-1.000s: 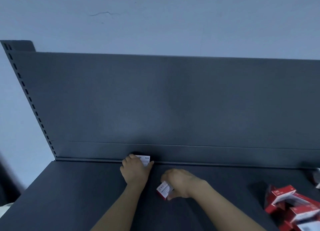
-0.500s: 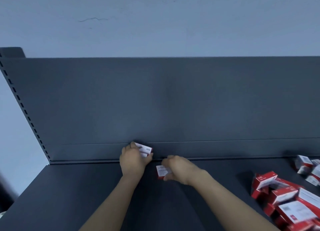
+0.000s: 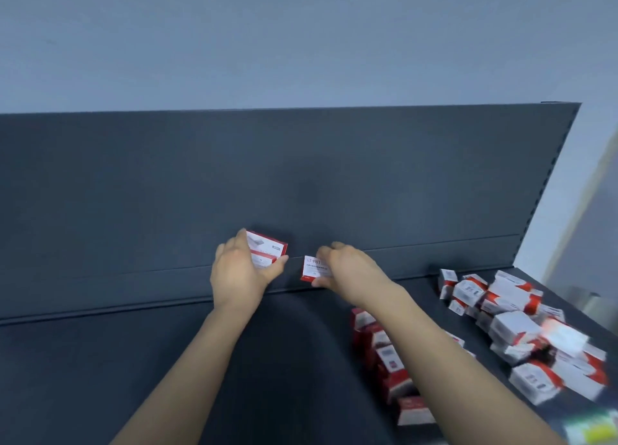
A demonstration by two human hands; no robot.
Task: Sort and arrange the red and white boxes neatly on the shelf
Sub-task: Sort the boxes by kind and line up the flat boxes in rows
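A small red-and-white cardboard box (image 3: 269,251), flat-faced and sharp-cornered with grey print on its white panel, is pinched in the left hand (image 3: 239,274). The fingers curl over its left edge and the thumb props it from below. It is tilted against the back panel (image 3: 301,177), above the shelf's rear seam. Whether it is one box or two stacked cannot be told.

Just to its right, not touching, a second box (image 3: 312,268) shows a white printed face with a red strip along the bottom. The right hand (image 3: 349,270) grips it, fingers over the top and thumb under, low against the same panel.

The shelf deck (image 3: 100,361) is smooth, matt, dark-grey metal, and it stretches wide to the left of the hands. A slotted upright (image 3: 553,177) ends the panel on the right.

Beyond the right forearm a heap of boxes (image 3: 515,314) lies tumbled at all angles and crowds the deck's right end, some of them blurred. Nearer, partly hidden by that forearm, a rough line of boxes (image 3: 384,361) runs toward the front edge. A pale blue-grey wall (image 3: 301,43) rises behind the shelf.
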